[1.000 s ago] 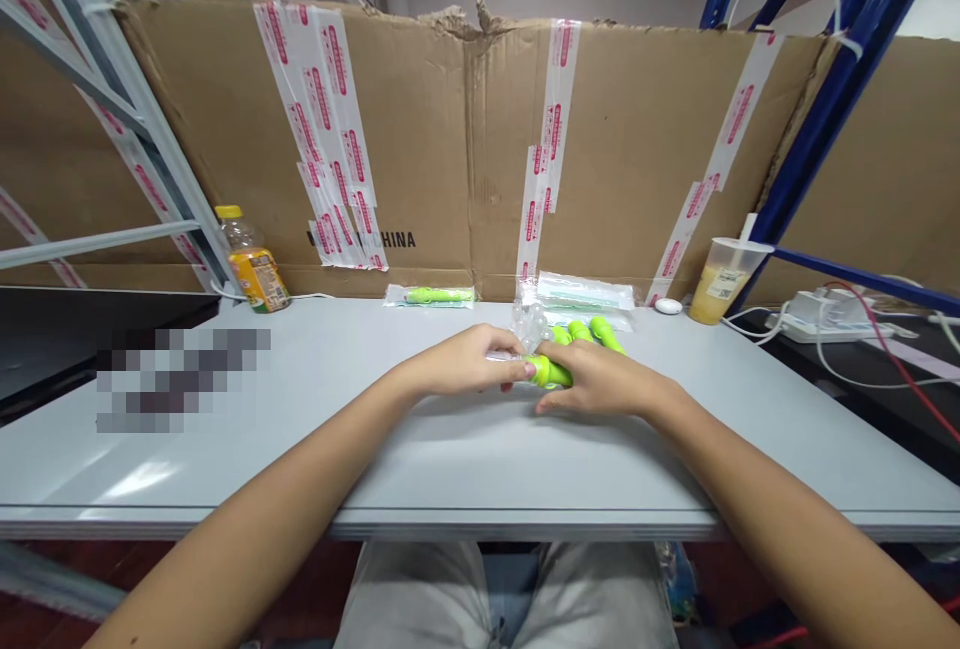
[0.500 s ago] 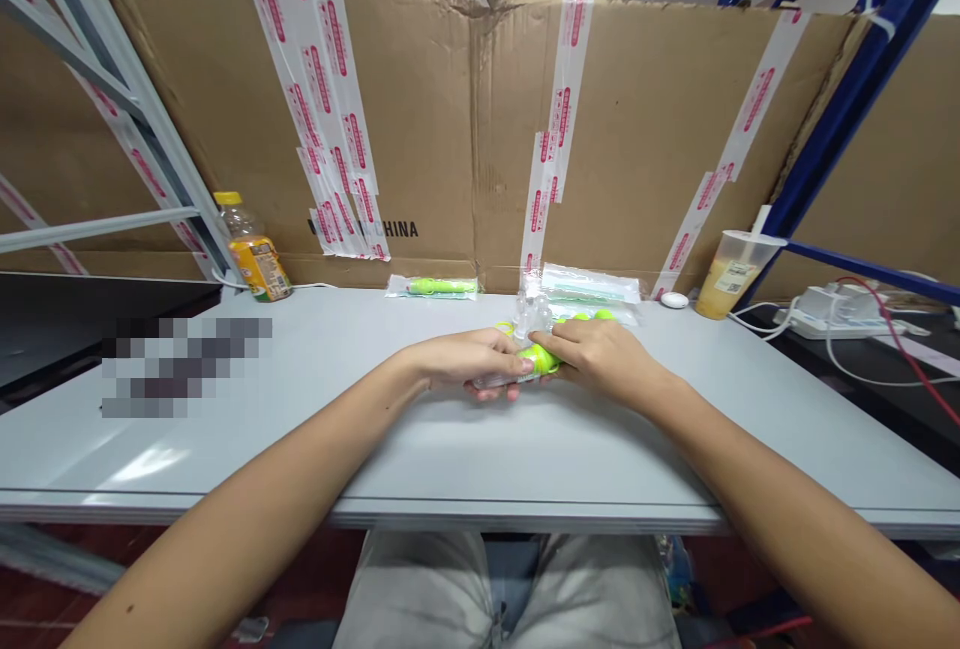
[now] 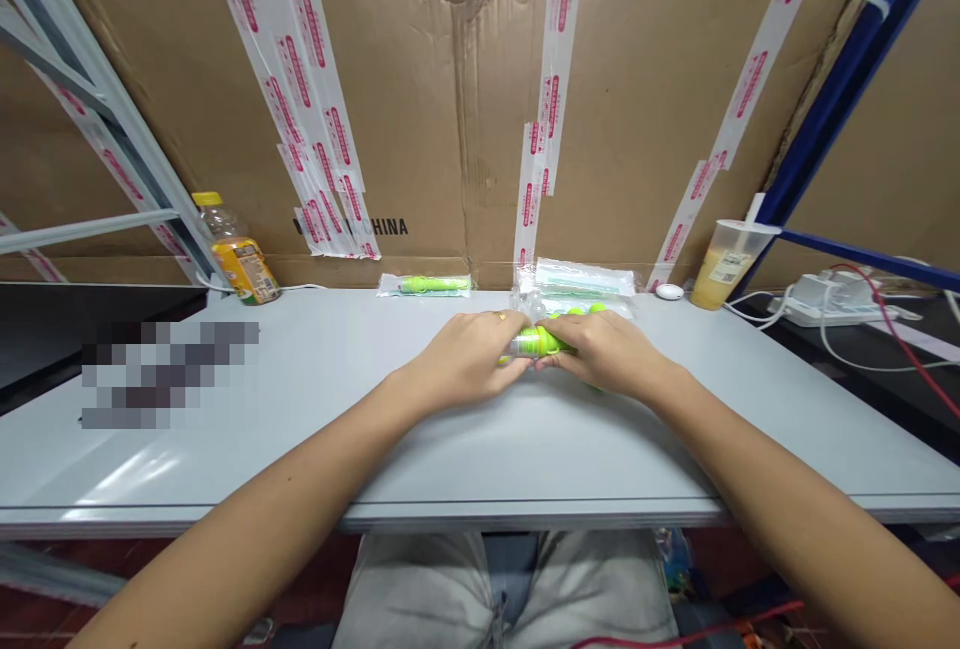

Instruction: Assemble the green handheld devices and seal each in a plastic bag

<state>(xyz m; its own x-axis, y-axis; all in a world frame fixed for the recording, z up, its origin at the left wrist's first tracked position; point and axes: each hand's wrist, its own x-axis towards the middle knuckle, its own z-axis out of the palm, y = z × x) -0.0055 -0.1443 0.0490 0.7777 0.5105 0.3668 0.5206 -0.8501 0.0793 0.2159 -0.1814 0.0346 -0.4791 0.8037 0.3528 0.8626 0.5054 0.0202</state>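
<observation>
A small clear tube with a lime-green cap [image 3: 534, 341] lies sideways between my hands, just over the tabletop. My left hand [image 3: 469, 354] is closed around its clear end, fingers mostly hidden behind it. The fingers of my right hand [image 3: 604, 349] pinch the green end. Just behind them are clear plastic pieces [image 3: 527, 304] and several lime-green round parts [image 3: 596, 309], partly covered by my hands. Some more green shows under my right hand, too hidden to name.
Clear packets [image 3: 585, 277] lie at the back, and a sealed packet with a green item [image 3: 425, 285] is left of them. A juice bottle [image 3: 244, 264] stands back left; a drink cup [image 3: 727, 267] and white power strip [image 3: 817, 304] are right. A cardboard wall [image 3: 405, 109] closes the back.
My left hand has turned from palm-up to over the tube, knuckles upward. The tube now lies more level, and my right hand has shifted onto its green end. The camera view has shifted slightly.
</observation>
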